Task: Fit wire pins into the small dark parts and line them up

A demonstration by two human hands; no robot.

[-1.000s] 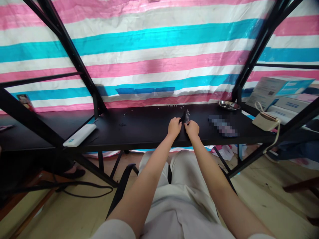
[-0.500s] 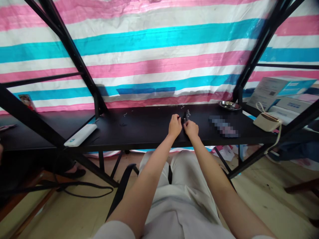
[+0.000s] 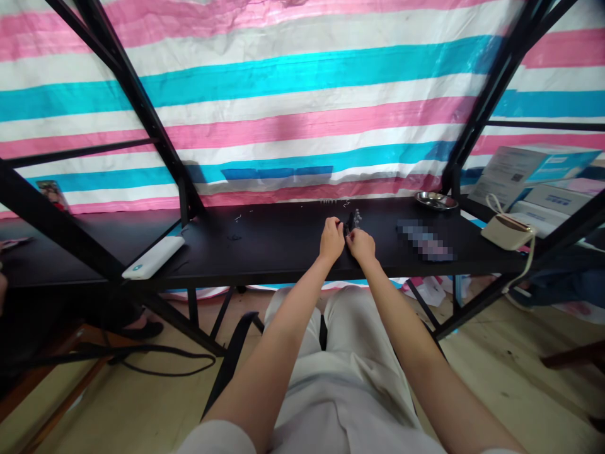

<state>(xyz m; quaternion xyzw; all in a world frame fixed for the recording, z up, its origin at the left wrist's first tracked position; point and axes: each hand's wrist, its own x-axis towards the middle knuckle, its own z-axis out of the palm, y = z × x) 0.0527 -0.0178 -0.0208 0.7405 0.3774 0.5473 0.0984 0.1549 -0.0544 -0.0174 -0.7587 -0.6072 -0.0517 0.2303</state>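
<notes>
My left hand point(image 3: 333, 241) and my right hand point(image 3: 362, 245) are close together over the black table, fingers bent in and closed. Between their fingertips is a small dark object point(image 3: 350, 222), partly covered by the fingers. A grey, knobbly cluster point(image 3: 357, 217) shows just beyond my right fingers; whether it is joined to the dark object, I cannot tell. Small pale bits point(image 3: 328, 202) and a curled white scrap point(image 3: 346, 203) lie behind the hands at the table's back edge.
On the black table point(image 3: 269, 246), a round metal dish point(image 3: 435, 200) sits at the back right, near a blurred-out item point(image 3: 425, 241). A white power strip-like block point(image 3: 154, 257) lies left. Beyond the right frame post are a beige pouch point(image 3: 508, 231) and boxes point(image 3: 529, 170).
My right hand has shifted very slightly left, toward my left hand. The left hand keeps its place, and the small dark object stays between the fingertips.
</notes>
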